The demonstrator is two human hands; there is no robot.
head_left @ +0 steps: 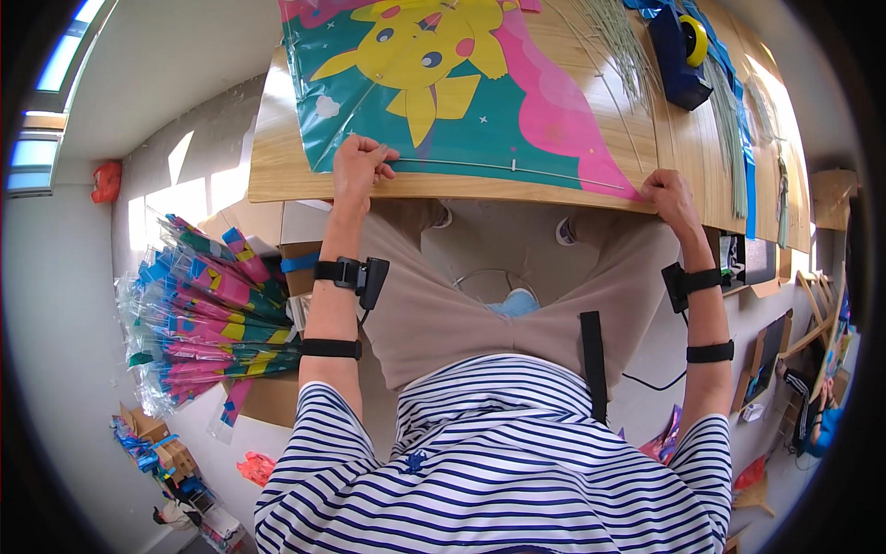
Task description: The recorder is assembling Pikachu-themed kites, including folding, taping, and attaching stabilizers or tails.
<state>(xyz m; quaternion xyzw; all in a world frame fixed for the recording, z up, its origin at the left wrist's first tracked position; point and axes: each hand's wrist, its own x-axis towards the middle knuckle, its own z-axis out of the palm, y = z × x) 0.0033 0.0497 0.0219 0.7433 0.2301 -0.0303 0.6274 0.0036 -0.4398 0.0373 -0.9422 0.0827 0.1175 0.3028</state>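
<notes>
A printed plastic sheet point(544, 111) in teal and pink, with a yellow cartoon figure upside down to me, lies flat on the wooden table. A thin pale rod point(554, 174) runs along its near edge, with a small white piece near its middle. At the sheet's near left part, my left hand point(360, 168) pinches the rod's left end between thumb and fingers. My right hand point(668, 196) is at the table's front edge, its fingers closed on the sheet's pink near right corner. The rod's right end stops short of my right hand.
The wooden table point(277, 171) holds a dark blue tape dispenser point(672, 60) with a yellow roll, thin pale sticks point(616, 46) and blue strips point(749, 198). Left of my legs stand bundled colourful plastic sheets point(217, 319) in clear wrap. Shelving and another person are far right.
</notes>
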